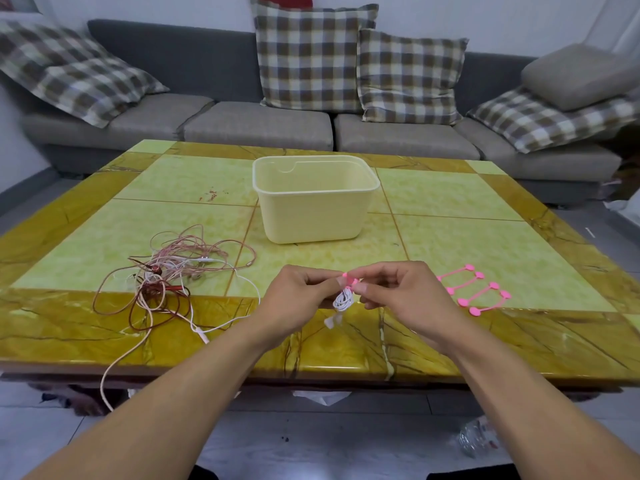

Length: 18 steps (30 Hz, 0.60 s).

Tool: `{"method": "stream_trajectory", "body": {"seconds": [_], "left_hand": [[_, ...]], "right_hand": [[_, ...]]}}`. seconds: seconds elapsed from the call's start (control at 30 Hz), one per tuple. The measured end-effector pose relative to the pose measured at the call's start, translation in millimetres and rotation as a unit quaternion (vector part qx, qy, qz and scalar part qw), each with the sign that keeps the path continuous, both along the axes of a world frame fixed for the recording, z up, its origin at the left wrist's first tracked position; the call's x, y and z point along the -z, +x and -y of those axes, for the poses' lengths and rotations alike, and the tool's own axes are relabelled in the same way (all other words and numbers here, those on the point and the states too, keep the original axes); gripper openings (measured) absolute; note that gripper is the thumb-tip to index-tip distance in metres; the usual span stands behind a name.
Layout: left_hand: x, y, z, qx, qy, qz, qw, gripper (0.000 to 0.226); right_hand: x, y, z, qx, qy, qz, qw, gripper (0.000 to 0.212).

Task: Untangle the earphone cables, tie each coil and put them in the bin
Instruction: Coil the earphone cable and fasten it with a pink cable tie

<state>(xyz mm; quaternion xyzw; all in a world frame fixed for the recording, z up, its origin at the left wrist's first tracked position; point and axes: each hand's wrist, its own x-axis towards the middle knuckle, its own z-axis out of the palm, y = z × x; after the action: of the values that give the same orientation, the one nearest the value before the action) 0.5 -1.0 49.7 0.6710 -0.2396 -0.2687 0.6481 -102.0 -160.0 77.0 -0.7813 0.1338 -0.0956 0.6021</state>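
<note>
Above the table's near edge, my left hand (298, 292) and my right hand (398, 289) meet over a small white earphone coil (343, 300). A pink tie (349, 279) sits at the coil's top, and both hands pinch it there. The coil's loops and a white plug end hang below my fingers. A tangle of pink, red and white earphone cables (169, 271) lies on the table to the left; one pink cable trails over the front edge. A cream plastic bin (313, 202) stands at the table's middle, and I see nothing inside it.
Several spare pink ties (474, 289) lie on the table to the right of my hands. The table (485, 230) is yellow-green marble tile with a darker border. A grey sofa (259, 123) with checked cushions stands behind it.
</note>
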Motion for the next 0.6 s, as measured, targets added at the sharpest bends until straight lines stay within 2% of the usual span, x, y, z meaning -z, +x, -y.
{"method": "stream_trajectory", "body": {"seconds": [0.07,0.17,0.27,0.6], "left_hand": [[2.2,-0.4,0.3,0.015,0.006,-0.002,1.000,0.022],[3.9,-0.9,1.0,0.021,0.001,-0.012,1.000,0.021],[2.4,0.0,0.1,0.018,0.001,-0.013,1.000,0.021],[0.2,3.1,-2.3,0.052,0.027,-0.012,0.998,0.018]], "right_hand": [[1.5,0.3,1.1,0.021,-0.025,0.013,0.999,0.013],[4.1,1.9,1.2,0.062,-0.034,0.013,0.997,0.023],[5.4,2.3,1.8,0.084,-0.080,0.006,0.993,0.016],[9.0,4.5,-2.5,0.080,-0.146,0.004,0.986,0.015]]}}
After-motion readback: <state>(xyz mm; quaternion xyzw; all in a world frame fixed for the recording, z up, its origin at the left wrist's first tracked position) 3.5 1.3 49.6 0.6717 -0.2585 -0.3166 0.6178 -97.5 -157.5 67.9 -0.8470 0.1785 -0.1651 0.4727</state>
